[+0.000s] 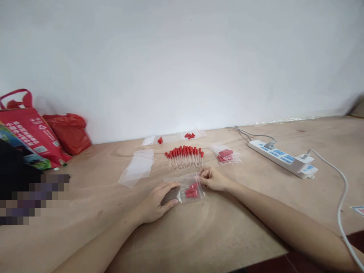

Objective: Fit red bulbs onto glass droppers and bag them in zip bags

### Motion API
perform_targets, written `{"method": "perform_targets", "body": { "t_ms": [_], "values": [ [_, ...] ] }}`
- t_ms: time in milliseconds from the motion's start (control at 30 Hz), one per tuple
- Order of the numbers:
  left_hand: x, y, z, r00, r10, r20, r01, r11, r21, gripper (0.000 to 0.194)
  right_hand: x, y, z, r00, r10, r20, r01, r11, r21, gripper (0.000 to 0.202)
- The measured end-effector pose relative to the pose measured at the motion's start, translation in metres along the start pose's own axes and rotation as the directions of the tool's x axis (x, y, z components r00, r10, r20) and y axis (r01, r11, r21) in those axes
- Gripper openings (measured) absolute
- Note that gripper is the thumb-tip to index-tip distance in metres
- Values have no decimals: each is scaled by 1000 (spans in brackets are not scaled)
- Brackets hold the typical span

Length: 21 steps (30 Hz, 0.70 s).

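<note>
In front of me on the table lies a clear zip bag [183,193] with red-bulbed droppers [191,190] inside it. Curled over the bag's left end is my left hand [157,201], thumb and fingers closed on the plastic. My right hand [212,179] pinches the bag's upper right corner, at its mouth edge. Just beyond the bag, a row of loose glass droppers [186,156] lies side by side, red bulbs pointing away from me. Flat, unfilled zip bags [138,167] are stacked to the left of the row. Filled bags with red bulbs [226,154] lie to its right.
Near the wall are loose red bulbs [189,135] on a bag and another red cluster [160,140]. A white power strip [280,156] with plugs and a trailing cable [342,189] is at right. Red bags [68,132] and a pixelated dark patch are at left.
</note>
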State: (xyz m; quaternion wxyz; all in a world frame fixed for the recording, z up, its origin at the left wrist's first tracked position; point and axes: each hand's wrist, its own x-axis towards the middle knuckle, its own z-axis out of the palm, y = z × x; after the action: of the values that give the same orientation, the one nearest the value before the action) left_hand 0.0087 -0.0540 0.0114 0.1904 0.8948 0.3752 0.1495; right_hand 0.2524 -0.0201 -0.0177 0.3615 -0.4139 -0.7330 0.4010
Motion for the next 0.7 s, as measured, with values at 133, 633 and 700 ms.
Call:
{"method": "perform_targets", "body": {
  "t_ms": [133, 633, 700],
  "values": [
    [-1, -2, 1, 1000, 2, -1, -2, 1000, 16, 40, 9, 10, -18, 986, 87, -141, -104, 988, -117, 10],
    [2, -2, 0, 999, 18, 36, -20, 997, 78, 37, 25, 22, -39, 917, 64, -394, -317, 718, -620, 16],
    [2, -4, 1, 999, 44, 20, -46, 996, 75, 37, 28, 24, -39, 895, 93, -436, -363, 719, -592, 20]
  ]
}}
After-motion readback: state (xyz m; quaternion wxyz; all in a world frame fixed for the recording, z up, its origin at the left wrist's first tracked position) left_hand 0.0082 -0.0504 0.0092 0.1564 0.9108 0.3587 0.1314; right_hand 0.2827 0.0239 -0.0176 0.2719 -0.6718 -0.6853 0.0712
